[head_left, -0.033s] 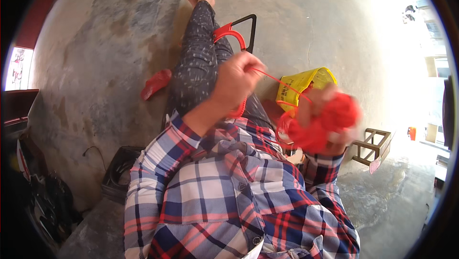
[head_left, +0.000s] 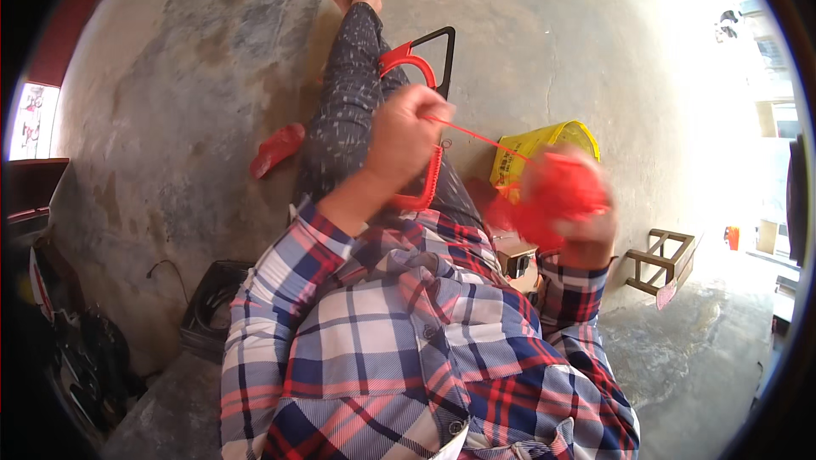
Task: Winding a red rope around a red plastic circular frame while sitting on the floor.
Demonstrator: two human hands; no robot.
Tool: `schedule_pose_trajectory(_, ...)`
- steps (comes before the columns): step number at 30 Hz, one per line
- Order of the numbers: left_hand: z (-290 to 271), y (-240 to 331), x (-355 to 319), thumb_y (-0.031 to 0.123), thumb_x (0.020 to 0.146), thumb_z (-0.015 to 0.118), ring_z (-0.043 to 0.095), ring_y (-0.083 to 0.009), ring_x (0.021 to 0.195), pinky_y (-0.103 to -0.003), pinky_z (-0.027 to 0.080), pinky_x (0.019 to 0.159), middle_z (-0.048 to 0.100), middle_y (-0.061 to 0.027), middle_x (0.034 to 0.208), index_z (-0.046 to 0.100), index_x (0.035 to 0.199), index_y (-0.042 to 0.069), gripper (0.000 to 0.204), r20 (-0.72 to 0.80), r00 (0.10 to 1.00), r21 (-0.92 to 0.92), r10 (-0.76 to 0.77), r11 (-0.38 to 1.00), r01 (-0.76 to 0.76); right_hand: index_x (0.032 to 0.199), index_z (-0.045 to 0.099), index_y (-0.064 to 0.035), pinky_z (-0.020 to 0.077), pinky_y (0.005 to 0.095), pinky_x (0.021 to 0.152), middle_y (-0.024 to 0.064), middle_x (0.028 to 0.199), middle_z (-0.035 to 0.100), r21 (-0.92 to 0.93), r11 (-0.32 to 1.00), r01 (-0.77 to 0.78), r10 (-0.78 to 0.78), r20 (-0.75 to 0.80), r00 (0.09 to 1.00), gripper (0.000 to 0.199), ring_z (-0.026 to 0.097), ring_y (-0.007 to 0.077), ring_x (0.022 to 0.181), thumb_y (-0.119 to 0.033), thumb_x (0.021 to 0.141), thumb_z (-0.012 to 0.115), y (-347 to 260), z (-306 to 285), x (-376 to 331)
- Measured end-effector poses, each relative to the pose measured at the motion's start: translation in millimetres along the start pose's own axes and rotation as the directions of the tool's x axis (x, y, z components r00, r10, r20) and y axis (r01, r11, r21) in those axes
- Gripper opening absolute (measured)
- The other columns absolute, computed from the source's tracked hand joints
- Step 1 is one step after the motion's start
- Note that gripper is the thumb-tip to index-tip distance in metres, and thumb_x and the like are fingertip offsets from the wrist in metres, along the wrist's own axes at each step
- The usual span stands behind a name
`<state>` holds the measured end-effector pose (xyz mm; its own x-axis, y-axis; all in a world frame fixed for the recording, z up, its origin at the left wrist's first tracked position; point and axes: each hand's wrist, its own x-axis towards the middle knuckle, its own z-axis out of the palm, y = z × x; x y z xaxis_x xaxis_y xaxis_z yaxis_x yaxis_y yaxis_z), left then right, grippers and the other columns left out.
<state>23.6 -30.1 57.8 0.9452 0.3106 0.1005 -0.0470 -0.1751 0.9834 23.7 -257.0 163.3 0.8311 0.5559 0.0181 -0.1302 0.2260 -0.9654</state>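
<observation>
My left hand (head_left: 406, 139) is raised over my lap and pinches a thin red strand (head_left: 476, 134). The strand runs taut to the right, to a blurred ball of red yarn (head_left: 557, 192). My right hand (head_left: 588, 241) grips that ball from below. Under my left hand a red and black frame tool (head_left: 418, 59) lies across my outstretched legs, its red toothed edge (head_left: 431, 181) near my wrist. My legs, in dark patterned trousers (head_left: 344, 112), stretch away with bare feet at the top.
A yellow bag (head_left: 544, 144) sits on the concrete floor behind the yarn. A red slipper (head_left: 276, 150) lies left of my legs. A small wooden stool (head_left: 661, 260) stands at right, a black crate (head_left: 208, 307) at lower left, a cardboard box (head_left: 514, 256) by my right side.
</observation>
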Motion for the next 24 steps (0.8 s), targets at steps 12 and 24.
schedule_pose_trajectory(12,-21,-45,-34,0.029,0.094,0.057,0.048,-0.0121,0.045,-0.028,0.037,0.036,0.058,-0.0048,0.068,0.054,0.086,0.006,0.025,0.179,0.721,0.125,-0.669,0.742,0.658,0.103,0.065,0.0032,0.051,0.0373,0.075,0.0171,0.09,0.067,-0.841,0.53,-0.109,0.321,0.08,0.944,0.035,0.065,0.0331,0.083,-0.014,0.073,0.068,119,16,58)
schedule_pose_trajectory(24,-17,41,10,0.031,0.09,0.051,0.048,-0.01,0.054,-0.025,0.038,0.048,0.054,0.0013,0.07,0.056,0.088,0.008,0.023,0.196,0.794,-0.683,-0.575,0.501,0.531,0.127,0.053,-0.0042,0.041,0.0352,0.102,0.0104,0.136,0.045,-0.534,0.841,0.088,-0.153,-0.08,0.985,0.059,0.046,0.0231,0.124,-0.016,0.075,0.078,100,26,50)
